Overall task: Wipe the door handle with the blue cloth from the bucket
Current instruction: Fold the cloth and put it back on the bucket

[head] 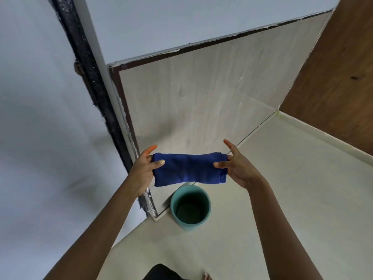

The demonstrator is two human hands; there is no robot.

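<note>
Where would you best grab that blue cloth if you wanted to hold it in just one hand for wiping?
Probably around its middle, coming from above. The cloth is folded into a long flat band, stretched level between the left hand and right hand, which pinch its short ends. The middle stretch is bare and narrow enough to wrap fingers round, leaving a folded pad for wiping. The bucket stands below it.

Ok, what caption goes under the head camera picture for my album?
Both hands, left hand and right hand, stretch a folded blue cloth above the teal bucket on the floor, beside an open door.
</note>
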